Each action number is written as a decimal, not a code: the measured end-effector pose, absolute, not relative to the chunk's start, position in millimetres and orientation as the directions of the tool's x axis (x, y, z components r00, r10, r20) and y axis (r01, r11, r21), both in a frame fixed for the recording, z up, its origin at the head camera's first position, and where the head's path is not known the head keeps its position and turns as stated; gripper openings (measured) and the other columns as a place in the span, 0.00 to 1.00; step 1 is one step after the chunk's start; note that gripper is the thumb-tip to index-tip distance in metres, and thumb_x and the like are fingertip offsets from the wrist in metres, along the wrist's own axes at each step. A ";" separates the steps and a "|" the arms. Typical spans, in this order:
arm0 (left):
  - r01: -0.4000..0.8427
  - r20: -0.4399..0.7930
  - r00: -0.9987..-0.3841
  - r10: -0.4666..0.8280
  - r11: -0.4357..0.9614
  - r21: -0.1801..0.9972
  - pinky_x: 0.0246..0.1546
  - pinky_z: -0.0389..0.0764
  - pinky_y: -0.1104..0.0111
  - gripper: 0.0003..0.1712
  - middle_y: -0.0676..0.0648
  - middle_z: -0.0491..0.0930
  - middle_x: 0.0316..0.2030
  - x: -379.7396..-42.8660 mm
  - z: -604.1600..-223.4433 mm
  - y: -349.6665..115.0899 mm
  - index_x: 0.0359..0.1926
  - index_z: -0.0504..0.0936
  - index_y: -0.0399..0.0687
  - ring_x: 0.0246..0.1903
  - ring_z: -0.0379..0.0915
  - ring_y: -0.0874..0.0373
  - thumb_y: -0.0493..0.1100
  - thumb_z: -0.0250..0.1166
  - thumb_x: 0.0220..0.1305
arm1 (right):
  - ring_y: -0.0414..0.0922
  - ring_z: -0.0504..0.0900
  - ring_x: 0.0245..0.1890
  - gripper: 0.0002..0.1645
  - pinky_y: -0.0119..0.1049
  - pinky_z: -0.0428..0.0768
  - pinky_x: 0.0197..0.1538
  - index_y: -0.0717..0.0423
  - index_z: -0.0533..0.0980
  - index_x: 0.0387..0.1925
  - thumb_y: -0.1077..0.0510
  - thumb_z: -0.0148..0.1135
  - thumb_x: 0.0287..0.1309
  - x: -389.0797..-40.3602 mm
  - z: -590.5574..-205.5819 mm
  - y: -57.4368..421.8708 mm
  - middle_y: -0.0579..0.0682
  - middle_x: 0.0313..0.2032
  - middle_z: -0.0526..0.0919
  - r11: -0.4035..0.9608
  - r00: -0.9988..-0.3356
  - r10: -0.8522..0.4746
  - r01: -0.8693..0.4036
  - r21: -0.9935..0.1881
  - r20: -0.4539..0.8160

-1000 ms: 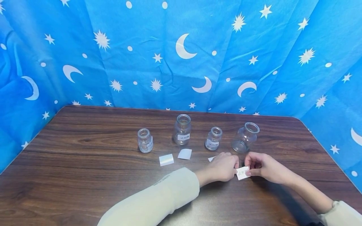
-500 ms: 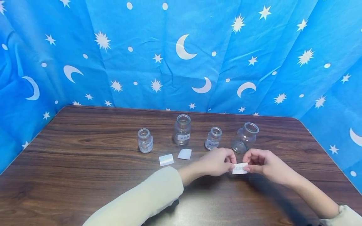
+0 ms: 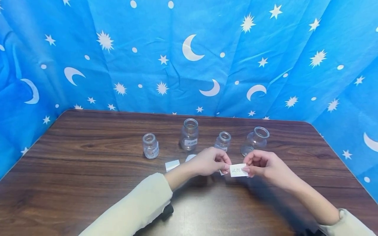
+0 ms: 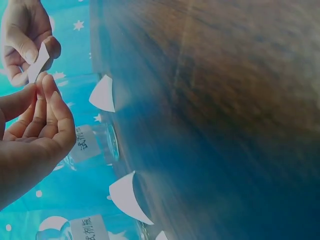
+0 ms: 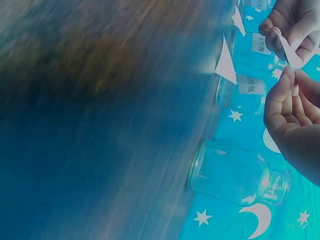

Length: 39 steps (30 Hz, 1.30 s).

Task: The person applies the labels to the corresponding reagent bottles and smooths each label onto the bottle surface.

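A small white label (image 3: 237, 170) with printed characters is stretched between my two hands above the table. My left hand (image 3: 211, 161) pinches its left edge between thumb and fingertips. On the opposite edge, the thumb and fingers of my right hand (image 3: 269, 167) grip it, covering the last character. The left wrist view shows the label (image 4: 39, 64) tilted, nearly edge-on. Behind the right hand stands a wide glass bottle (image 3: 256, 140), plain on its visible side. A smaller bottle (image 3: 222, 140) bearing a label is partly hidden behind the left hand.
Two more labelled glass bottles stand further left, one small (image 3: 151, 150) and one taller (image 3: 190, 132). Curled white paper pieces lie on the wooden table (image 3: 88, 183), one (image 3: 172, 165) left of my forearm. A blue star-patterned cloth (image 3: 153, 59) hangs behind.
Both hands have moved left with the label, and it has risen slightly in view. Its printed face now shows more clearly. My left forearm now partly covers the paper pieces; the bottles stay put.
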<state>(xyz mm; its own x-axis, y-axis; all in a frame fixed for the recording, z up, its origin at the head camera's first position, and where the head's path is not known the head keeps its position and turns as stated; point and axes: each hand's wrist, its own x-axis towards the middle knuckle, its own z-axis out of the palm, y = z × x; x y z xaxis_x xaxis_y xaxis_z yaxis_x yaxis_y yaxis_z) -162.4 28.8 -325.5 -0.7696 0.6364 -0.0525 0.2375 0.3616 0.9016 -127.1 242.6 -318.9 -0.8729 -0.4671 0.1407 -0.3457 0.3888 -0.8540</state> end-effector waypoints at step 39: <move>0.378 0.073 -0.818 0.570 0.438 0.816 0.26 0.67 0.76 0.06 0.57 0.74 0.19 -153.4 -328.6 26.5 0.25 0.79 0.45 0.22 0.67 0.65 0.35 0.62 0.58 | 0.47 0.82 0.31 0.05 0.37 0.79 0.37 0.64 0.78 0.35 0.68 0.56 0.57 -128.0 -329.5 221.4 0.56 0.30 0.82 0.321 -0.829 -0.526 -0.400 -0.858 0.189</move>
